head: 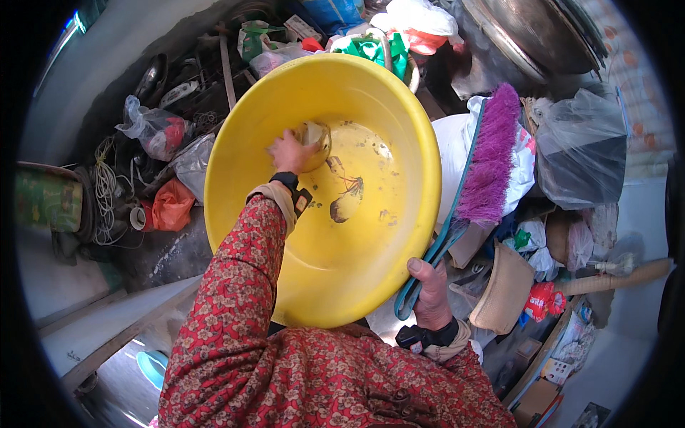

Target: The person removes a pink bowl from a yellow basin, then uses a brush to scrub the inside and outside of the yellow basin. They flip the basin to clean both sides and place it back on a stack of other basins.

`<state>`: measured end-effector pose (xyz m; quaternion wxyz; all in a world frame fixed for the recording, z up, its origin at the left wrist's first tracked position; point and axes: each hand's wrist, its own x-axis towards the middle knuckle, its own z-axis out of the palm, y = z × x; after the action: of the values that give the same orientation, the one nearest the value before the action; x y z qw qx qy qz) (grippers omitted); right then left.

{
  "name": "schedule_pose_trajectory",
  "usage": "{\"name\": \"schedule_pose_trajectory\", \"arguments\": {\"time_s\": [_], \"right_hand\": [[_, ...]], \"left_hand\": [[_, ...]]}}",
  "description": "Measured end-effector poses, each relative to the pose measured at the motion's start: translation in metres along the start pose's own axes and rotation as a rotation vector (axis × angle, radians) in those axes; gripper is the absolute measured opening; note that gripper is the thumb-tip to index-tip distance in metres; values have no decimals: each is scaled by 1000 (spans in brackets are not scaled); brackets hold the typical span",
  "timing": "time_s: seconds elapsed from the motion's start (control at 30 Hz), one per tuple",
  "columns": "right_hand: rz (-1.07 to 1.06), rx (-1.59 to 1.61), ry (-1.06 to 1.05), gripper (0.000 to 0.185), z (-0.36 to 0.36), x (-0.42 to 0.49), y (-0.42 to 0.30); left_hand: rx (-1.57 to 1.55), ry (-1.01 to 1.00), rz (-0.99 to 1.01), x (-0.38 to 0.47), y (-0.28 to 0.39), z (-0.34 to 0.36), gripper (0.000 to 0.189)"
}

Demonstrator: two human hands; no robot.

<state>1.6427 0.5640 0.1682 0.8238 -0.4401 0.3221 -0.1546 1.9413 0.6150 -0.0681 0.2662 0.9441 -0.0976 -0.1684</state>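
A large yellow plastic basin [310, 241] takes up the middle of the view, tilted, with its inside showing. Inside it, my left hand [293, 152] rests on a clear, see-through container or roll [319, 144]; the exact kind is hard to tell. Dark smudges and a printed or stained pattern mark the basin's bottom. At the basin's lower right rim, my right hand [432, 291] is closed around the teal handle of a brush with purple bristles [491, 160], which points upward beside the basin. My right thumb lies near the rim.
Cluttered bags and tools surround the basin. An orange plastic bag [172, 204] and coiled cord [105, 187] lie left. White sacks [452, 155], a large plastic bag [580, 150] and a woven scoop-like piece [503, 289] are right. Large metal pans [535, 32] stand upper right; a light-blue basin [152, 368] sits lower left.
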Motion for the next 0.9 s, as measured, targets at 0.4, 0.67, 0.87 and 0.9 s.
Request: {"name": "schedule_pose_trajectory", "arguments": {"time_s": [0.4,0.67,0.87,0.9], "right_hand": [[-34,36,36,50,-20,-7,-5],[-20,6,62,51,-21,-9,-4],[-24,-59,96,59,-20,-11,-6],[-49,-62,84,62,-20,-11,-5]], "left_hand": [[-8,-2,113,-13,0,11,41],[-311,150,81,6,-18,50,40],[-897,-48,-219,29,-32,74,33],[-943,-31,-198,29,-32,73,31]]}}
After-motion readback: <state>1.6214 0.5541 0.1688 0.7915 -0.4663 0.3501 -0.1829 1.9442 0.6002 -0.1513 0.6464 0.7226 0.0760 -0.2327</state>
